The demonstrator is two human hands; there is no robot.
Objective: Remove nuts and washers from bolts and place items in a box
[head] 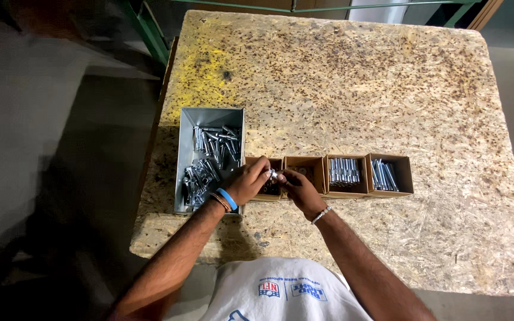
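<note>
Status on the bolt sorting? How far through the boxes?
Done: two right cardboard boxes hold neat rows of bolts. In hand: left hand and right hand meet on a small metal piece over the two left boxes, which look mostly unfilled. Left: grey metal bin still holds many loose bolts.

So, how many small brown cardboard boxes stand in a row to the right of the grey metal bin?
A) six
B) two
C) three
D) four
D: four small cardboard boxes stand side by side right of the grey metal bin, and both hands meet over the two nearest the bin.
</note>
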